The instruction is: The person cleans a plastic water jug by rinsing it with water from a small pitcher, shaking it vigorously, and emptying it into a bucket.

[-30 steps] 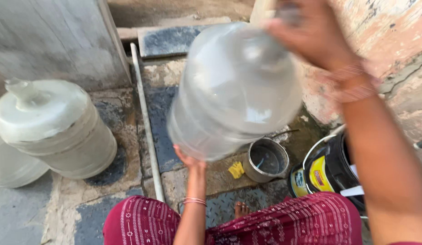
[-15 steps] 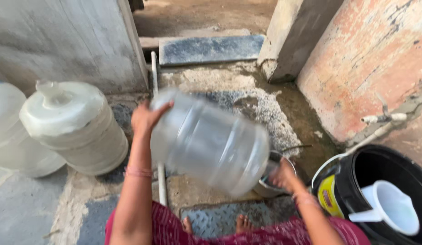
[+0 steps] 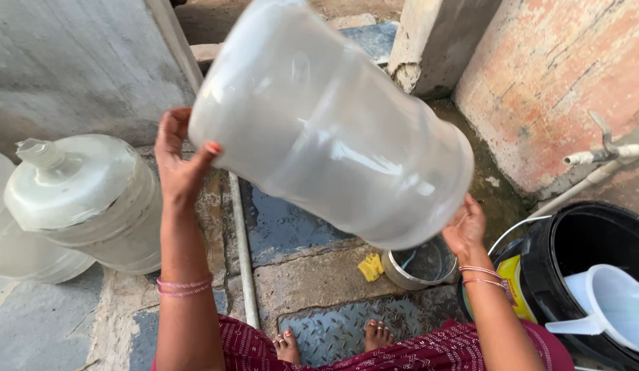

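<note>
I hold a large clear plastic water jar (image 3: 326, 124) tilted in the air between both hands. My left hand (image 3: 178, 158) presses flat against its upper left end, thumb on the wall. Under the lower right end, my right hand (image 3: 465, 230) supports the jar's base. Its neck is out of sight. Below the jar, on the wet stone floor, stands a small steel pot (image 3: 421, 264) beside a yellow scrap (image 3: 371, 267).
Two more big jars (image 3: 85, 199) stand at the left by a grey wall. A thin pipe (image 3: 240, 240) runs along the floor. At the right are a black bucket (image 3: 580, 254) holding a white jug (image 3: 611, 302), and a tap (image 3: 601, 152) on the brick wall.
The jar has swung from upright to tilted and now sits higher and closer to the camera. My hands shifted along it: left to the upper end, right under the base.
</note>
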